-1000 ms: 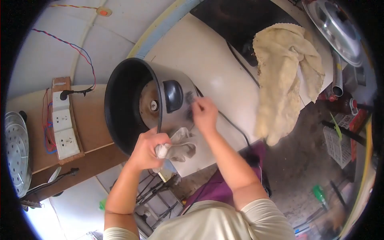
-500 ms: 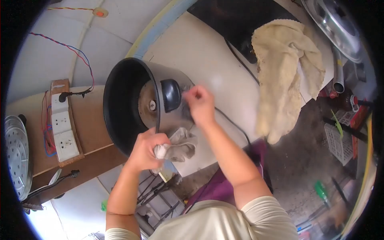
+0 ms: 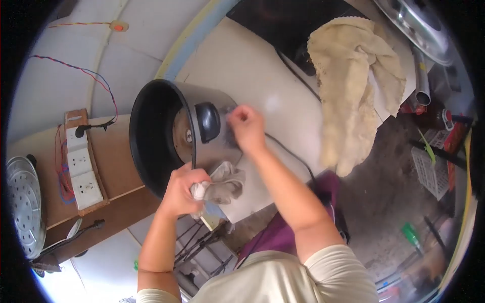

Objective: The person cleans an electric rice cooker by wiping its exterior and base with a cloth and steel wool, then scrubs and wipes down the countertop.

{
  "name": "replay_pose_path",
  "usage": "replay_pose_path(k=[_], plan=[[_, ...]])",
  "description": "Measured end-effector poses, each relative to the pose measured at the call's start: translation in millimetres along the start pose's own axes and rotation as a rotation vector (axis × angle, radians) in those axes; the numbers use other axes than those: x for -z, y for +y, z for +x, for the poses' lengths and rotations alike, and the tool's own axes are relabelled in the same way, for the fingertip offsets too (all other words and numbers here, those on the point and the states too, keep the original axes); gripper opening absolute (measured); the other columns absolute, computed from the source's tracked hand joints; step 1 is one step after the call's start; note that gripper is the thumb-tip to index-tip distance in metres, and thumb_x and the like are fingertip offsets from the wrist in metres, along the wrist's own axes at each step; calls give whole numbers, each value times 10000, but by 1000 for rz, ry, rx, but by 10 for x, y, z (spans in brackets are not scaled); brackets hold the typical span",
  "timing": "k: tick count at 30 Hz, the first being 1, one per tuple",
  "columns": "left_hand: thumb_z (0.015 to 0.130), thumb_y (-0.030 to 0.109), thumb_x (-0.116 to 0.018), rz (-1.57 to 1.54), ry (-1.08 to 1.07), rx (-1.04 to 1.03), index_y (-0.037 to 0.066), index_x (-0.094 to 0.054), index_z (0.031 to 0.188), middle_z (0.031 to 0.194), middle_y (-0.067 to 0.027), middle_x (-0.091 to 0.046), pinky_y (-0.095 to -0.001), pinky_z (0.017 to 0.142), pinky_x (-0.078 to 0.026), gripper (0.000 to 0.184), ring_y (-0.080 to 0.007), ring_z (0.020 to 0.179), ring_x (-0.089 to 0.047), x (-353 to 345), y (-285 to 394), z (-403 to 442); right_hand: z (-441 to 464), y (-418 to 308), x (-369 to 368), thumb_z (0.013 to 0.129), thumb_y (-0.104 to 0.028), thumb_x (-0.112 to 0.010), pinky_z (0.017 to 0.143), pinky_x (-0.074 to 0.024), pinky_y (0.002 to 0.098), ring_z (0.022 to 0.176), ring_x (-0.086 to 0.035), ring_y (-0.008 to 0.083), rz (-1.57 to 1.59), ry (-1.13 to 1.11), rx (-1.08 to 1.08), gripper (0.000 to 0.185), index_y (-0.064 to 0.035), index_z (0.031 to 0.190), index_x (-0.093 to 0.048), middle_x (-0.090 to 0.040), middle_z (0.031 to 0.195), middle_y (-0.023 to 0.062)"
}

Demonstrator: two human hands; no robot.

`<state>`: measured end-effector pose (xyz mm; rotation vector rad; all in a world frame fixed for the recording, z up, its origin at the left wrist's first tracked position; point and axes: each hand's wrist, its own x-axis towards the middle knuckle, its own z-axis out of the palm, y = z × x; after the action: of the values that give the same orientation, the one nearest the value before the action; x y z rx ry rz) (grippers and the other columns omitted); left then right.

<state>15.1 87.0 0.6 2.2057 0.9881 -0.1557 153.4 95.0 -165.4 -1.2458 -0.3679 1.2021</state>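
Head view. Rice cooker body [image 3: 218, 151] on its side at the near left part of the white worktop [image 3: 262, 65], mouth facing left. Left hand [image 3: 183, 189] at the near edge of the mouth, fingers clenched round a crumpled grey-white cloth [image 3: 225, 184]. Right hand [image 3: 246, 129] at the shell, right of the black side handle [image 3: 208, 122]; fingers curled in, slightly blurred; cannot tell whether they pinch anything.

Handling, judged: moderately heavy, stiff shell, likely to roll on its curved side. Smooth metal could slip, more so if damp. Best holds: rim and moulded handle. Cloth soft, limp, no risk of breakage.

Materials: shell dull silvery metal, cylindrical, hazy dark patch by the right hand. Inner wall [image 3: 151, 131] matt black; round heating plate [image 3: 180, 134] brownish, stained, pale centre piece. Handle glossy, rounded. To the right, a yellowish towel [image 3: 343, 96], thick, nubby, creased, partly over a flat black cooktop [image 3: 273, 20]. Thin dark cord [image 3: 293, 154] runs across the smooth worktop.
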Motion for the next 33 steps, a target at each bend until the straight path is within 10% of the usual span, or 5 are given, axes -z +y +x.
replay_pose_path(k=[2, 7, 33], plan=[[413, 62, -601, 10, -8, 11, 63, -601, 701, 666, -79, -566, -332, 622, -420, 289, -289, 699, -513, -20, -17, 6, -364, -308, -88, 734, -36, -626, 606, -436, 285, 629, -545, 151, 23, -36, 316, 70, 2, 727, -567, -581, 642, 74], [385, 135, -586, -40, 32, 35, 49, -604, 676, 641, -73, -576, -299, 598, -393, 304, -267, 633, -515, -45, -17, 3, 63, 566, 172, 794, -90, -616, 590, -442, 304, 598, -546, 197, -113, 189, -51, 132, -2, 730, -541, -587, 657, 124], [371, 156, -626, -28, 7, 35, 67, -634, 689, 651, -64, -592, -313, 608, -409, 330, -273, 639, -524, 13, -52, 22, 84, 553, 196, 812, -164, -567, 632, -451, 404, 733, -574, 358, -369, 106, 272, 128, -44, 789, -603, -603, 767, 158]])
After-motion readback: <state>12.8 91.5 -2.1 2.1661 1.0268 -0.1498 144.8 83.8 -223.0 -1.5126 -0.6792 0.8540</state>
